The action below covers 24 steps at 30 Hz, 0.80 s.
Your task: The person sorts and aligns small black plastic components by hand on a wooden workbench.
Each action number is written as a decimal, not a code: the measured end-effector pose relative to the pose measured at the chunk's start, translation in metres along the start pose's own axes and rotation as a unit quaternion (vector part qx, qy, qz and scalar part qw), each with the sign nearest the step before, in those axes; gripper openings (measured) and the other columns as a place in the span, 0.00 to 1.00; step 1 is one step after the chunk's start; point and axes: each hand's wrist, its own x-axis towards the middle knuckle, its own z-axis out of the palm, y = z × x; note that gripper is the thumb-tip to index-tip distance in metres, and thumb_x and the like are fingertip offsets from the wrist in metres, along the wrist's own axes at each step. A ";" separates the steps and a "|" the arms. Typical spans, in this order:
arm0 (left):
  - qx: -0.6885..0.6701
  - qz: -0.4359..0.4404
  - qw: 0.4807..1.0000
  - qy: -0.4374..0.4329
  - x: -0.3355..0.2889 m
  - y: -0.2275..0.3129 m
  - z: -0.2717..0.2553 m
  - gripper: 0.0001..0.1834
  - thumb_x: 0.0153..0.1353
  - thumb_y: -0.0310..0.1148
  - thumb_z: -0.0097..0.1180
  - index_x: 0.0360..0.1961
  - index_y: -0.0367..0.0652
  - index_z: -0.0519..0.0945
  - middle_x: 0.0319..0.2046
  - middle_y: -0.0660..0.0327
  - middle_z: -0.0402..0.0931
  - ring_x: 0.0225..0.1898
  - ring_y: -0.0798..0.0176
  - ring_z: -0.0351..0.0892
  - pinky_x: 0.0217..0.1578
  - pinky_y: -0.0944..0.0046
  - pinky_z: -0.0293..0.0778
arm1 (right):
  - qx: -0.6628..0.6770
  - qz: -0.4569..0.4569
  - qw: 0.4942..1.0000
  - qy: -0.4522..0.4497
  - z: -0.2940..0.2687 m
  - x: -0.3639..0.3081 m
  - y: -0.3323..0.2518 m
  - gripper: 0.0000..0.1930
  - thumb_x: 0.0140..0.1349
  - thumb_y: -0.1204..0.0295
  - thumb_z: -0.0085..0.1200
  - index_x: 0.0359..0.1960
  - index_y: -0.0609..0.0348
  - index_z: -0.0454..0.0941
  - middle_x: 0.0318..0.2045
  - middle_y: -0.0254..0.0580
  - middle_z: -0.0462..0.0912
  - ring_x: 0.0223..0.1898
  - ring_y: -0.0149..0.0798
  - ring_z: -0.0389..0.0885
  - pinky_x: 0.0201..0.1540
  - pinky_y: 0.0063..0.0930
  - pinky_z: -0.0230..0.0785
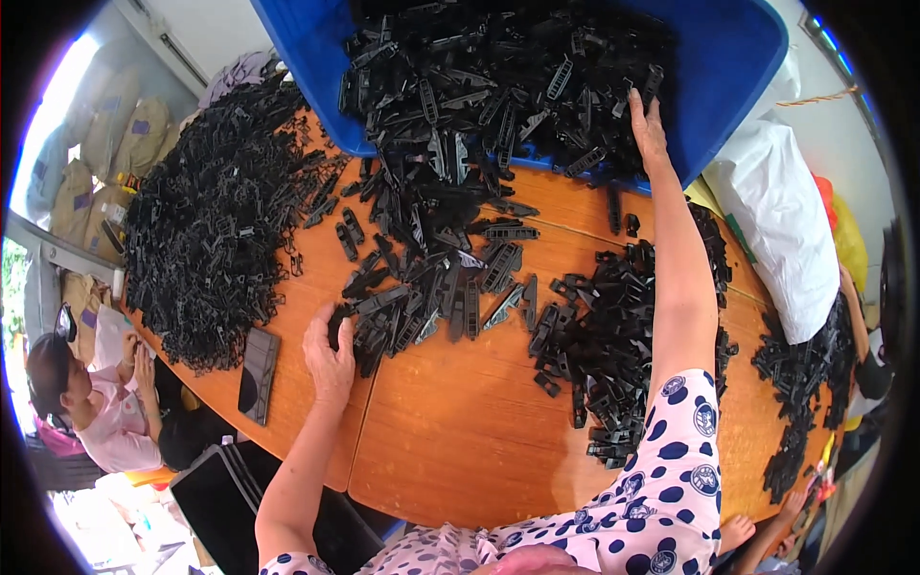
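A large blue plastic bin (733, 57) lies tipped at the far side, its mouth toward me. Long black slotted plastic parts (460, 105) fill it and spill over its near rim onto the table. My right hand (648, 129) reaches into the bin's right side, fingers stretched out against the parts there. At the left edge of the spilled parts (412, 307), my left hand (329, 359) rests with thumb and fingers apart. A black part shows between them, and I see no firm grip on it.
On the wooden table (460, 431), a big heap of small black clips (211, 220) lies left, a pile of black pieces (604, 345) right. A dark flat box (258, 376) sits near the left edge. A white sack (776, 220) stands right. Other people sit at both sides.
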 end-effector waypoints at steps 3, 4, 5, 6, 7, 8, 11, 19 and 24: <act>0.014 0.004 1.000 -0.015 0.002 -0.001 0.000 0.20 0.70 0.36 0.56 0.58 0.36 0.77 0.55 0.47 0.79 0.57 0.44 0.76 0.59 0.51 0.67 | 0.007 -0.037 0.999 -0.021 0.009 -0.012 -0.003 0.44 0.64 0.29 0.38 0.75 0.42 0.58 0.67 0.66 0.68 0.69 0.64 0.66 0.71 0.50 0.55; 0.019 0.021 0.999 -0.017 0.005 0.001 -0.001 0.20 0.70 0.37 0.55 0.59 0.36 0.76 0.55 0.47 0.78 0.58 0.44 0.75 0.60 0.51 0.66 | 0.018 -0.058 0.998 -0.026 0.006 -0.014 -0.007 0.43 0.65 0.30 0.39 0.75 0.41 0.58 0.67 0.66 0.67 0.68 0.64 0.66 0.71 0.50 0.56; 0.016 0.020 0.999 -0.019 0.006 0.002 -0.001 0.20 0.70 0.37 0.55 0.59 0.36 0.76 0.55 0.47 0.78 0.58 0.44 0.75 0.60 0.51 0.66 | -0.011 -0.066 0.998 -0.007 0.013 -0.017 -0.008 0.42 0.65 0.32 0.42 0.75 0.42 0.59 0.67 0.66 0.68 0.68 0.63 0.66 0.70 0.49 0.57; 0.023 0.019 0.999 -0.021 0.006 0.002 -0.001 0.21 0.72 0.38 0.53 0.59 0.37 0.76 0.56 0.47 0.78 0.58 0.44 0.74 0.61 0.51 0.65 | -0.018 -0.087 0.996 -0.008 0.020 -0.020 -0.008 0.43 0.64 0.32 0.43 0.75 0.42 0.59 0.67 0.63 0.69 0.69 0.63 0.66 0.70 0.48 0.58; 0.030 0.019 0.999 -0.025 0.005 0.003 -0.001 0.21 0.73 0.40 0.51 0.60 0.37 0.76 0.56 0.47 0.77 0.59 0.44 0.74 0.62 0.51 0.64 | -0.011 -0.083 0.996 -0.034 0.023 -0.031 -0.016 0.43 0.64 0.32 0.43 0.74 0.43 0.61 0.67 0.63 0.69 0.69 0.62 0.66 0.70 0.48 0.58; 0.027 0.020 0.999 -0.028 0.004 0.003 -0.002 0.21 0.73 0.40 0.51 0.60 0.37 0.76 0.56 0.47 0.77 0.59 0.44 0.74 0.62 0.51 0.64 | -0.004 -0.080 0.995 -0.060 0.028 -0.045 -0.029 0.43 0.64 0.32 0.44 0.74 0.45 0.62 0.67 0.62 0.69 0.69 0.61 0.66 0.70 0.47 0.58; 0.047 0.037 0.998 -0.034 0.003 -0.002 -0.001 0.22 0.75 0.41 0.47 0.61 0.38 0.75 0.57 0.48 0.77 0.60 0.45 0.73 0.63 0.51 0.63 | 0.051 -0.112 0.988 -0.097 0.056 -0.088 -0.062 0.40 0.63 0.33 0.46 0.71 0.41 0.66 0.64 0.59 0.74 0.66 0.60 0.71 0.68 0.47 0.62; -0.014 0.029 0.998 -0.052 0.007 -0.004 0.000 0.25 0.77 0.45 0.40 0.64 0.40 0.73 0.60 0.49 0.74 0.62 0.44 0.71 0.64 0.50 0.61 | -0.011 -0.256 0.961 -0.104 0.100 -0.205 -0.093 0.31 0.64 0.38 0.51 0.67 0.31 0.72 0.56 0.51 0.79 0.55 0.59 0.79 0.55 0.52 0.71; -0.017 0.058 0.997 -0.051 0.007 -0.007 -0.001 0.28 0.76 0.49 0.40 0.64 0.40 0.74 0.63 0.50 0.73 0.64 0.46 0.70 0.65 0.50 0.60 | -0.044 -0.201 0.970 -0.126 0.086 -0.258 -0.104 0.33 0.63 0.35 0.49 0.66 0.33 0.73 0.55 0.53 0.80 0.55 0.60 0.78 0.57 0.55 0.70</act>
